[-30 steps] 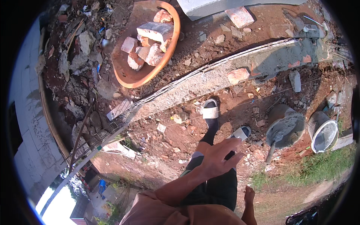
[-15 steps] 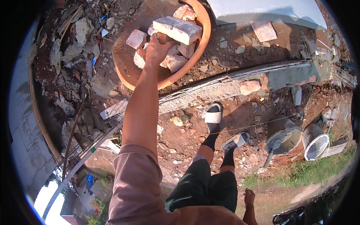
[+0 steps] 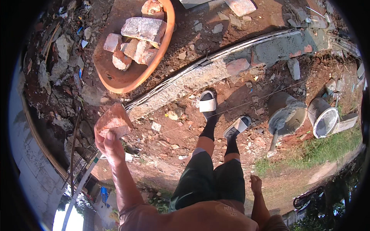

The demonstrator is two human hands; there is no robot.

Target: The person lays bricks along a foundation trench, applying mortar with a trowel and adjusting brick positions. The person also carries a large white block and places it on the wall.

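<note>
A broken piece of red brick (image 3: 115,120) is gripped in my left hand (image 3: 110,146), thumb on the near face and fingers behind it. It is held up in front of me, just below the orange basin (image 3: 127,89). Inside that basin lie several more brick pieces, among them a long greyish one (image 3: 142,29) on top and a small reddish one (image 3: 121,61). My right hand (image 3: 255,184) hangs low at my side, its fingers loosely bent and apart, with nothing visible in it.
A low wall strip (image 3: 185,88) runs across, with a brick (image 3: 237,66) and wet grey mortar (image 3: 275,48) on it. A thin string (image 3: 231,109) stretches over the ground. Two mortar buckets (image 3: 287,115) stand at right. Rubble (image 3: 63,48) covers the left; my sandalled feet are below the wall.
My left hand was reaching among the bricks in the basin; now it is drawn back toward me with a brick piece. The view has shifted, and my right hand still hangs down.
</note>
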